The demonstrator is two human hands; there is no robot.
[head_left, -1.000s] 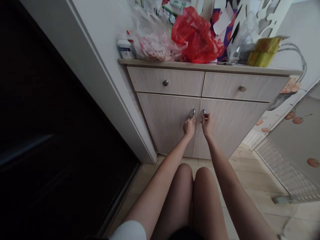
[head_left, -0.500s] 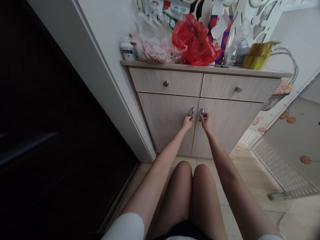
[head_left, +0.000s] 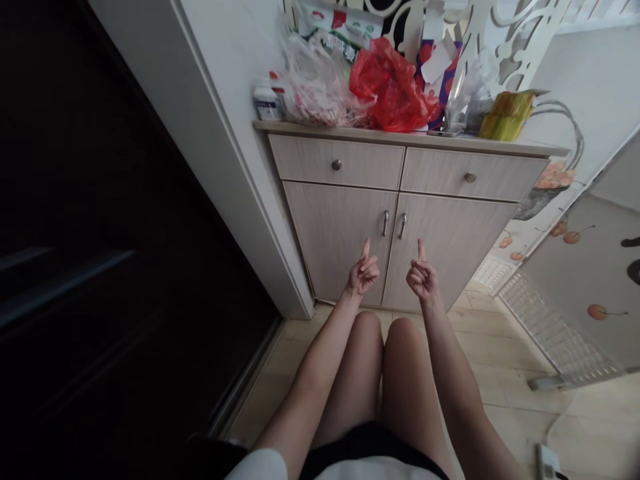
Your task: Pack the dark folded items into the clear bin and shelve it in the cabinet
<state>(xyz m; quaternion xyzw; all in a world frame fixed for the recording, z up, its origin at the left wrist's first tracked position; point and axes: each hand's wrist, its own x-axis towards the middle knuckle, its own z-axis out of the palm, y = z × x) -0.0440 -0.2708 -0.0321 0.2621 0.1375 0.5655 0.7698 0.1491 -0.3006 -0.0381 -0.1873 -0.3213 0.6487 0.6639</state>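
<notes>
My left hand (head_left: 365, 273) hovers in front of the left cabinet door (head_left: 330, 233), index finger stretched forward and the other fingers curled in. Across from it, my right hand (head_left: 423, 275) makes the same shape before the right cabinet door (head_left: 465, 233). Both are closed apart from the pointing index fingers, and neither holds anything. The left metal handle (head_left: 385, 223) and the right metal handle (head_left: 403, 226) are just beyond the fingertips, not gripped. Both doors are closed.
Two drawers with round knobs, a left knob (head_left: 337, 165) and a right knob (head_left: 470, 177), sit above the doors. On the cabinet top are a red plastic bag (head_left: 390, 90), a clear bag (head_left: 320, 87), a white bottle (head_left: 267, 103) and a yellow package (head_left: 506, 117). A dark door (head_left: 100, 267) stands left.
Both hands have let go of the door handles and drawn back toward me. They have turned, and their index fingers now point forward. The doors still look closed.
</notes>
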